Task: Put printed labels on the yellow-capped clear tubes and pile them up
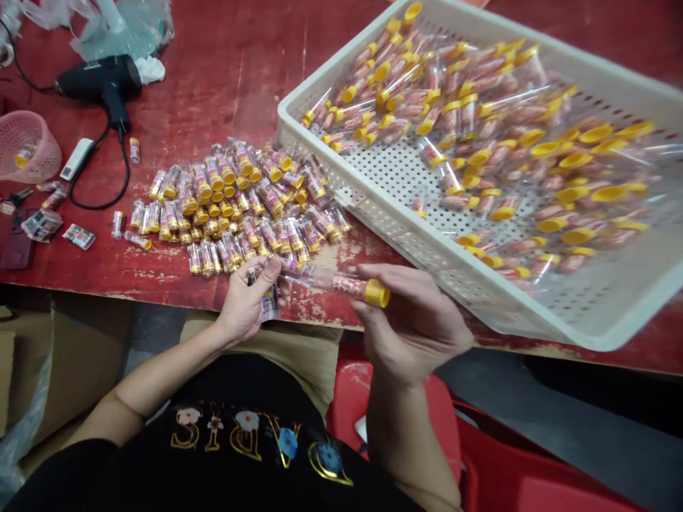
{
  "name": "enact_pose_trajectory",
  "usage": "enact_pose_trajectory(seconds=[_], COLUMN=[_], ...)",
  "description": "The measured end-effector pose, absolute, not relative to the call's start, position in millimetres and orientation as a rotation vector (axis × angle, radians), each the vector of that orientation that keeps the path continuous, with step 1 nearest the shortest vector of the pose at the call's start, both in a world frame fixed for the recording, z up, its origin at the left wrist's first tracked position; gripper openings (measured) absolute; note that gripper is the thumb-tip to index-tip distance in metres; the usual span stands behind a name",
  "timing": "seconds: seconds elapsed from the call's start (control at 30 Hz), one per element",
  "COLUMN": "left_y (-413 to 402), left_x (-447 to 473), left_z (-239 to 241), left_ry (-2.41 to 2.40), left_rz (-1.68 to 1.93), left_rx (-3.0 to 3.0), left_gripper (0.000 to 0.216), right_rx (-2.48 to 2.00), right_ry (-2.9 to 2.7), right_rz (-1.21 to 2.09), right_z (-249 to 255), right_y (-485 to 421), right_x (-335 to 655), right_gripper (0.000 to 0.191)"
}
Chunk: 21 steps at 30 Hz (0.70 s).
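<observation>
My right hand [410, 323] is closed round a clear tube with a yellow cap [346, 286], held level at the table's near edge. My left hand [248, 299] pinches a small printed label or sleeve [269, 302] close to the tube's open end. Just beyond my hands lies a pile of short yellow-capped tubes [240, 206] on the red table [224, 78]. A white perforated basket [469, 277] on the right holds several longer capped tubes [506, 142].
A black heat gun [101, 82] with its cord lies at the back left, next to a pink basket [26, 146] and crumpled plastic bags [117, 28]. Loose labels [80, 236] and a dark phone [16, 242] sit at the left edge. A red stool [480, 462] stands below.
</observation>
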<state>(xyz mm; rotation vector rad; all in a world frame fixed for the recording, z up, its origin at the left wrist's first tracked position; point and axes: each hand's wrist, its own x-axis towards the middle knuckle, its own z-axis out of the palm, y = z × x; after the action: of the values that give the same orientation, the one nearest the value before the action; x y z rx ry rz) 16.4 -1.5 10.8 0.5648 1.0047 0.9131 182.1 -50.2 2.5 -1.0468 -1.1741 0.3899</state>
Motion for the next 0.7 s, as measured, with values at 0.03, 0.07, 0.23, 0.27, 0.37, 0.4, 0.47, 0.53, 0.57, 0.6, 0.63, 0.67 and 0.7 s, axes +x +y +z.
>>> enact_pose_trajectory(seconds=[0.03, 0.07, 0.23, 0.27, 0.37, 0.4, 0.47, 0.53, 0.57, 0.6, 0.63, 0.67, 0.7], left_y=[-1.5, -1.5, -1.5, -1.7, -2.3, -2.2, -1.7, -1.0, -0.8, -0.8, -1.0, -1.3, -1.7], left_x=[15.9, 15.6, 16.3, 16.3, 15.4, 14.9, 13.9, 13.2, 13.0, 12.9, 12.9, 12.9, 13.0], left_z=[10.6, 10.6, 11.7, 11.9, 12.7, 13.0, 13.6, 13.7, 13.5, 13.1, 12.5, 11.8, 11.0], left_ry=[1.007, 1.011, 1.013, 1.005, 0.974, 0.966, 0.956, 0.959, 0.963, 0.968, 0.970, 0.967, 0.961], left_rz=[0.914, 0.918, 0.936, 0.933, 0.905, 0.891, 0.870, 0.868, 0.871, 0.873, 0.873, 0.870, 0.863], left_rx=[0.576, 0.581, 0.538, 0.536, 0.541, 0.538, 0.533, 0.530, 0.531, 0.532, 0.534, 0.539, 0.546], left_gripper=[0.046, 0.046, 0.047, 0.047, 0.047, 0.046, 0.046, 0.048, 0.048, 0.049, 0.048, 0.048, 0.047], right_rx=[-1.044, -1.039, -0.987, -0.982, -1.020, -1.035, -1.047, -1.042, -1.036, -1.028, -1.019, -1.013, -1.012], right_ry=[-1.164, -1.140, -0.946, -0.948, -1.030, -1.049, -1.047, -1.012, -0.989, -0.968, -0.951, -0.942, -0.947], right_rz=[0.392, 0.402, 0.408, 0.417, 0.457, 0.453, 0.406, 0.353, 0.338, 0.335, 0.346, 0.364, 0.383], right_z=[3.1, 3.8, 2.8, 1.6, -1.5, -1.8, -0.7, 1.6, 2.7, 3.5, 4.1, 4.4, 4.4], right_y=[-52.6, -54.4, -55.5, -55.2, -55.0, -55.3, -56.1, -57.0, -57.4, -57.9, -58.4, -59.0, -59.6], right_x=[182.0, 181.7, 177.9, 177.0, 175.0, 174.8, 175.1, 175.7, 175.8, 175.8, 175.6, 175.2, 174.8], right_gripper=[0.033, 0.032, 0.033, 0.033, 0.036, 0.037, 0.038, 0.037, 0.036, 0.035, 0.034, 0.033, 0.033])
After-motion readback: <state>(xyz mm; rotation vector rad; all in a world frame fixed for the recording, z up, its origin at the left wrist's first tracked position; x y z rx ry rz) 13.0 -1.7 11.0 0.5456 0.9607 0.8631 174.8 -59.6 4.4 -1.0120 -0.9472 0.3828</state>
